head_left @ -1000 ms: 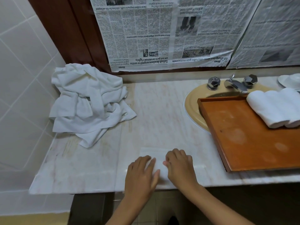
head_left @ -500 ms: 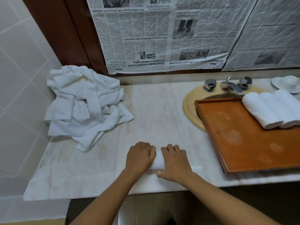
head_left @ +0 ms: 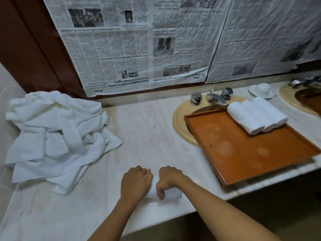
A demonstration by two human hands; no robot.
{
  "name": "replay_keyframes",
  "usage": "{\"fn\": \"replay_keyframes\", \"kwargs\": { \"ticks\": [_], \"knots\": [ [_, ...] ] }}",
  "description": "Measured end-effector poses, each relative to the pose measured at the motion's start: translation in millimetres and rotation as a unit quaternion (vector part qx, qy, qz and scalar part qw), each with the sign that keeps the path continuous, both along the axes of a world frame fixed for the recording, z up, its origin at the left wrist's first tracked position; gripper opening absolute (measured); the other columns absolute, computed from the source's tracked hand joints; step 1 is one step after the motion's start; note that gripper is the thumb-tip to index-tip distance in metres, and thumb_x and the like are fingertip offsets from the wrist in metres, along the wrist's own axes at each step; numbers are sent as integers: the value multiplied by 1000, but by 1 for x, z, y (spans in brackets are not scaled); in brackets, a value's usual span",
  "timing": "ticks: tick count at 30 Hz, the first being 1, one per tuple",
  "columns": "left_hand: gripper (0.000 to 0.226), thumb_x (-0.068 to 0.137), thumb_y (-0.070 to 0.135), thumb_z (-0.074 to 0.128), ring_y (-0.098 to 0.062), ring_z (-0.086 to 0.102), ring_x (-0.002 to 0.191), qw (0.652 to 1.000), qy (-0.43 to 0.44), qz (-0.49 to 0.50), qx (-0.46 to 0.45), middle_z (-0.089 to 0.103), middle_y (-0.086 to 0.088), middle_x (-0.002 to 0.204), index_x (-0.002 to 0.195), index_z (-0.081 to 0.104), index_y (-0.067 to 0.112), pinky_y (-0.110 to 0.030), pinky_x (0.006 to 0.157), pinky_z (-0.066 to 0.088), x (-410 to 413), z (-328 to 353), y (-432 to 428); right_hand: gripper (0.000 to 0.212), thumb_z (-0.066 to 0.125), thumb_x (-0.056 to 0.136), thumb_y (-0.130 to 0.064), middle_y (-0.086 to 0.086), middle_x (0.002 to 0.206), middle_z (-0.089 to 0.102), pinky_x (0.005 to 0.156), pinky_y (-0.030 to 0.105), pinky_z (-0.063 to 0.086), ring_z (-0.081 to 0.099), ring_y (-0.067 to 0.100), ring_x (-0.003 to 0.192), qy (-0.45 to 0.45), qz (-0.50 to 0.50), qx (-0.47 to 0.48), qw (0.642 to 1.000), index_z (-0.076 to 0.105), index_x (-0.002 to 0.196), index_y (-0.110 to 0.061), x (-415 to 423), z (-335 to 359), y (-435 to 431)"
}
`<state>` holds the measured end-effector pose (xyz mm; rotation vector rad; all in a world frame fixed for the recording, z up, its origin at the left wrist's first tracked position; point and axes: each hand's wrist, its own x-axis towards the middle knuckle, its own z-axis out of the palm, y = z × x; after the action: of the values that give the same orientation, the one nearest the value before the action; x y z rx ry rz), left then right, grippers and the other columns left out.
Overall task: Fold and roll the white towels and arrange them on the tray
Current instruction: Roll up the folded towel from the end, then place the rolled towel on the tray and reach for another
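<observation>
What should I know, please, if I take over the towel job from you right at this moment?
Left hand and right hand: both grip the small white towel roll at the near edge of the marble counter.
Done: a row of rolled white towels lies at the far end of the orange-brown wooden tray.
Left: finish this roll, set it on the tray, then work through the crumpled white towel pile on the left.

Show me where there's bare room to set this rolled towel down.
Most of the tray is bare: everything nearer than the rolled towels at its far end. The counter is free between the towel heap and the sink. Crowded: the left end, under that heap.
</observation>
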<state>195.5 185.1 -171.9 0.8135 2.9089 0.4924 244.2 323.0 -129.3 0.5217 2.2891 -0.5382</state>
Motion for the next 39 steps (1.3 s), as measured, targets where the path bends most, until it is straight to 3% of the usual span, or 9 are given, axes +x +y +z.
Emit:
{"fn": "replay_keyframes", "kwargs": {
  "ticks": [4,9,13,17,19,23,28,37,39],
  "knots": [
    [42,88,37,36,-13,58,68,993,69,-59,79,67,8,74,74,73,23,-25,60,41,11,-23,-8,68,78,59,-31,9,124,45,97,41,40,43,28,117,95,-18,76,992,51,118,-13,31,-14,-16],
    [43,89,38,36,-17,62,77,982,50,-134,125,69,7,83,84,76,22,-28,68,46,11,-28,2,68,81,63,-37,3,115,57,86,33,47,55,23,102,158,-62,81,982,49,120,-17,58,-12,-12],
    [46,86,50,32,-5,57,94,966,-105,-78,225,65,20,97,93,72,30,-23,80,43,-1,-12,32,61,82,60,-38,0,105,61,67,29,43,59,22,91,163,-114,74,977,53,109,-18,63,16,16],
    [24,98,29,46,-3,58,107,900,-259,45,348,65,21,109,103,68,38,-13,85,41,-16,-1,70,60,81,54,-46,-4,98,59,64,32,47,57,18,85,199,-196,64,958,54,102,-22,76,49,69],
    [28,102,29,41,-10,54,115,903,-266,59,331,63,12,120,115,67,29,-22,94,40,-22,-8,91,59,81,49,-47,-6,94,60,69,40,55,60,16,84,233,-268,12,935,56,97,-24,81,56,105],
    [53,96,47,34,-17,29,143,961,-195,49,190,36,2,154,140,49,23,-42,114,25,-32,-27,133,70,80,44,-51,-6,101,60,72,38,55,61,17,89,282,-360,-44,888,56,104,-24,79,56,180],
    [54,101,44,25,-18,7,150,998,-56,43,5,12,4,164,152,27,30,-42,116,19,-42,-45,169,66,85,68,-37,-3,110,53,77,37,50,55,19,97,303,-458,-60,834,43,116,-22,68,39,266],
    [65,94,59,9,-17,-4,151,996,-9,52,-70,0,7,164,155,13,38,-42,117,13,-82,-55,197,64,73,81,-46,8,125,51,83,37,45,53,28,109,266,-438,23,859,46,130,-14,29,9,346],
    [66,92,61,8,-17,-4,151,996,-6,55,-77,-1,7,164,154,13,39,-42,117,13,-83,-56,198,61,69,85,-47,9,125,44,81,35,43,50,28,108,271,-406,105,866,49,130,-11,27,5,338]
  ]
}}
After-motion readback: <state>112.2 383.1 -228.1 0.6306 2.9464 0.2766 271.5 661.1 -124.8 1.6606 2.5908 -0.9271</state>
